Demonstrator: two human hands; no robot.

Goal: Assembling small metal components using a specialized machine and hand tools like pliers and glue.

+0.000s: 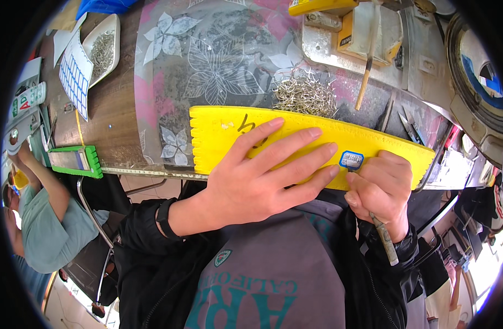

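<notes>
A long yellow board [383, 143] with notched ends lies along the near edge of the table, bearing dark pen marks and a small blue-edged label [350, 160]. My left hand [268, 167] rests flat on the board, its fingers stretched out and a little spread. Close by the label, my right hand [382, 189] is closed round a slim stick-like tool with a mottled handle [385, 241]. The tool's tip is hidden by the fist. Just beyond the board sits a heap of small bent metal pieces [304, 97].
Metal machinery [427, 63] with a round rim [454, 60] takes up the far right, with a brush-like stick [366, 77] before it. Tweezers [409, 127] lie at right. A white dish of metal pieces [115, 41] and a green notched board [92, 162] are left, near another person [54, 225].
</notes>
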